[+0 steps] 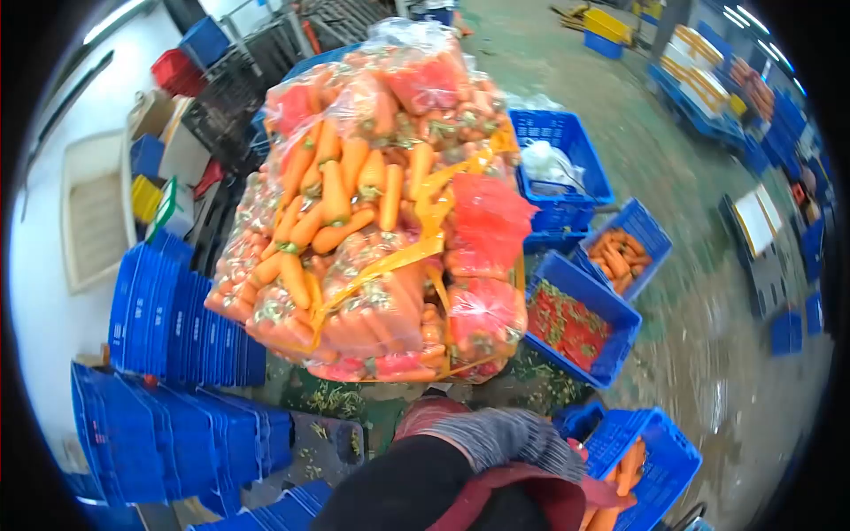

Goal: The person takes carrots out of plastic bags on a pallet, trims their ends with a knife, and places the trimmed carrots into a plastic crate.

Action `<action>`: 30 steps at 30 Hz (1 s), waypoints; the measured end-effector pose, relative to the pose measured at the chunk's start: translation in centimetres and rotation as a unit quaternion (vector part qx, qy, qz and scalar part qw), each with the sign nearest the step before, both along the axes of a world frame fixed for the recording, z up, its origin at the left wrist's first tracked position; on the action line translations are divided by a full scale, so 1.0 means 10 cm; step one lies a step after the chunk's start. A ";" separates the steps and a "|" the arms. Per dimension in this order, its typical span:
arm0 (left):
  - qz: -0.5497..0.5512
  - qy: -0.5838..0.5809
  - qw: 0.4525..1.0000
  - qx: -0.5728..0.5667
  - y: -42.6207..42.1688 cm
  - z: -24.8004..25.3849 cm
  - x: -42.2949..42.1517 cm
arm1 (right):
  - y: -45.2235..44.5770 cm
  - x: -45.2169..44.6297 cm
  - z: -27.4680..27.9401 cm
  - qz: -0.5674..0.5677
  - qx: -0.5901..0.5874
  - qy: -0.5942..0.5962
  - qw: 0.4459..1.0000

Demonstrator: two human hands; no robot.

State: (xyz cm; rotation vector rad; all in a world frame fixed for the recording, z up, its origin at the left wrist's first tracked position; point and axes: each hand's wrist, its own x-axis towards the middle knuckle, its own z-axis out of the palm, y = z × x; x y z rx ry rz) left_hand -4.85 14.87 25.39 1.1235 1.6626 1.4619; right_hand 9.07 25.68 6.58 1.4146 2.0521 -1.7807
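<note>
At the bottom of the head view, a grey striped knit sleeve or glove (pixel 522 438) reaches right across a black-clad leg and a dark red cloth. A small red patch (pixel 577 449) shows at its right end; whether this is my right hand's glove I cannot make out, and no fingers show clearly. It lies beside a blue crate (pixel 677 460) holding several carrots (pixel 630 466). I cannot find my left hand. Ahead stands a big stack of bagged carrots (pixel 372 310), with loose carrots (pixel 335 190) on top and a torn orange strap (pixel 398 257) across it.
Stacked blue crates (pixel 177 434) stand at the left. Right of the stack are a blue crate with a white bag (pixel 544 164), a crate of carrots (pixel 618 257) and a crate with red mesh and green scraps (pixel 571 327). Trimmings (pixel 328 400) litter the wet floor.
</note>
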 end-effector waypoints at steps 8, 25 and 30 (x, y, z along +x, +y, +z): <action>0.817 0.317 0.472 -0.097 -4.37 0.37 -2.44 | -0.50 -0.68 0.13 -0.006 0.005 0.014 1.000; 0.598 -0.208 0.728 0.265 -3.65 0.66 -1.83 | -3.55 -2.87 2.46 0.329 0.369 0.338 0.801; 0.446 -0.589 0.556 0.380 -2.81 0.28 -1.78 | -2.93 -2.68 2.17 0.257 0.434 0.230 0.833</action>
